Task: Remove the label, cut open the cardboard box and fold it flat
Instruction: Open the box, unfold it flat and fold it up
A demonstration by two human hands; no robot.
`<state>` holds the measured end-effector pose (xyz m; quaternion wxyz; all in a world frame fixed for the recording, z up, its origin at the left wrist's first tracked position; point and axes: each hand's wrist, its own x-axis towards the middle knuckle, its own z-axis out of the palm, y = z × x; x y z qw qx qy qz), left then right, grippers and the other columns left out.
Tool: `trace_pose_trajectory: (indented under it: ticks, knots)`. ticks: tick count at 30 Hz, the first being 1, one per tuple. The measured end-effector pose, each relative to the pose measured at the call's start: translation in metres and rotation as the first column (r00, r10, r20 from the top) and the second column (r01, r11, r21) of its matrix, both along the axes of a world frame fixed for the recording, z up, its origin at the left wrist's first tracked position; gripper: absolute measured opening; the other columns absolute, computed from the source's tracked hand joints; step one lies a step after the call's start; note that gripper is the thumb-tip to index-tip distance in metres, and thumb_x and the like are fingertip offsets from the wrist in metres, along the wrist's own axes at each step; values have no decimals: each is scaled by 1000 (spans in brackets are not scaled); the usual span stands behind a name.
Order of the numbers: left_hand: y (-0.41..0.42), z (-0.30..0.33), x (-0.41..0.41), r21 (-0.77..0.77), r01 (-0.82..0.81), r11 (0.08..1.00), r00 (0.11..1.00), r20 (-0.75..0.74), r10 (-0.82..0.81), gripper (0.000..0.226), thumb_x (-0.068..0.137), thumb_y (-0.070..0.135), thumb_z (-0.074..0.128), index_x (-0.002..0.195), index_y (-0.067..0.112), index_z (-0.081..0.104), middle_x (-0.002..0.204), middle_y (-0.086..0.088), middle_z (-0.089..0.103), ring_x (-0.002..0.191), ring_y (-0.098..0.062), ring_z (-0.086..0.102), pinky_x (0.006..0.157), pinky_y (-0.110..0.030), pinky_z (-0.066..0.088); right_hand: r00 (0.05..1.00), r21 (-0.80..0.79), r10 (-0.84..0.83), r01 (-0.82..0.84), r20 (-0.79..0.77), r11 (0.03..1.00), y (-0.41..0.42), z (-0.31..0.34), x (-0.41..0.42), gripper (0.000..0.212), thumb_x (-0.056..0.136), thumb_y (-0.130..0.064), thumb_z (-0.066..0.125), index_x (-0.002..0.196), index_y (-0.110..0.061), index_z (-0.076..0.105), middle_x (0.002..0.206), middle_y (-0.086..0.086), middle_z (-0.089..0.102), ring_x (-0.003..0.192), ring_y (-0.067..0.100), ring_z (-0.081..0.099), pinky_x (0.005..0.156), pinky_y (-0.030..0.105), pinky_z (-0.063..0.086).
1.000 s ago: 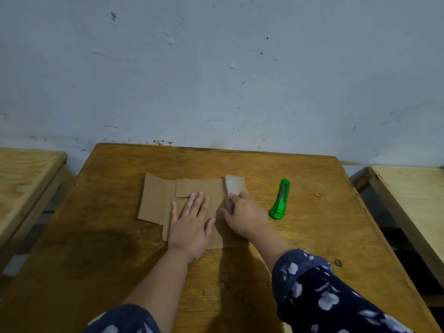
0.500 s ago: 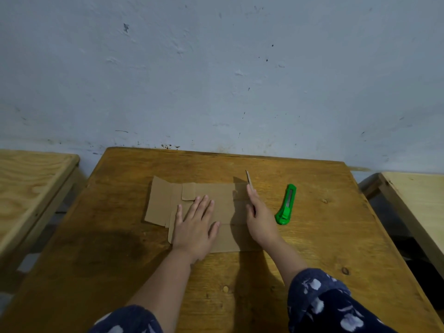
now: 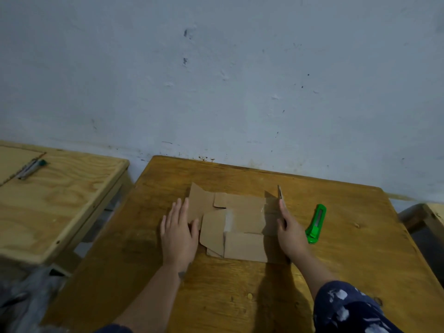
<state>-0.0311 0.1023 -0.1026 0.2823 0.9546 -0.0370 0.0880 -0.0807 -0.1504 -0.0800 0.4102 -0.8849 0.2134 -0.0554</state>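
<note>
A brown cardboard box (image 3: 236,219), cut open and mostly flattened, lies in the middle of the wooden table (image 3: 240,296). Its right flap (image 3: 280,193) stands upright on edge. My right hand (image 3: 289,230) is held flat and vertical against that flap, fingers straight. My left hand (image 3: 179,233) rests palm down with fingers spread over the box's left edge. A green utility knife (image 3: 316,224) lies on the table just right of my right hand.
A lighter wooden table (image 3: 60,200) stands to the left with a pen-like tool (image 3: 30,168) on it. Another pale table corner (image 3: 432,215) shows at the far right. A grey-blue wall rises right behind the table.
My left hand slid from the middle of the cardboard to its left edge. My right hand turned on edge and the right flap rose upright. The camera shifted.
</note>
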Motion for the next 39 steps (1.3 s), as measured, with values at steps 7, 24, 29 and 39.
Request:
trace_pose_trajectory:
  ticks: [7,24,29,39]
  knots:
    - [0,0,-6,-243,-133,961,978,-187,88,59,98,28,49,149,35,22,118,-4,67,100,-19,65,81,-30,55,1000,-38,1,0,11,999,2,1,1,56,98,-21,45,148,-29,21,150,5,39,133,25,43,105,42,43]
    - [-41,23,-17,-642,-223,733,930,-366,-37,46,101,36,36,143,18,38,138,-4,50,127,-24,46,92,-26,34,1000,86,4,-1,-31,996,-11,9,-8,88,84,-37,66,150,-33,7,152,4,35,135,28,38,104,45,43]
    - [-45,18,-18,-650,-285,704,917,-399,3,48,102,38,30,143,15,40,142,-8,49,131,-25,44,103,-30,34,997,144,48,-39,-60,989,-10,8,-10,117,66,-42,81,150,-33,0,156,0,26,139,27,32,106,44,38]
    - [-51,18,-15,-701,-365,613,903,-427,50,52,102,41,28,144,13,39,146,-9,44,135,-26,40,109,-34,30,994,23,48,-46,-95,999,-4,2,-3,124,65,-26,84,150,-29,-5,157,-1,23,143,23,24,113,46,30]
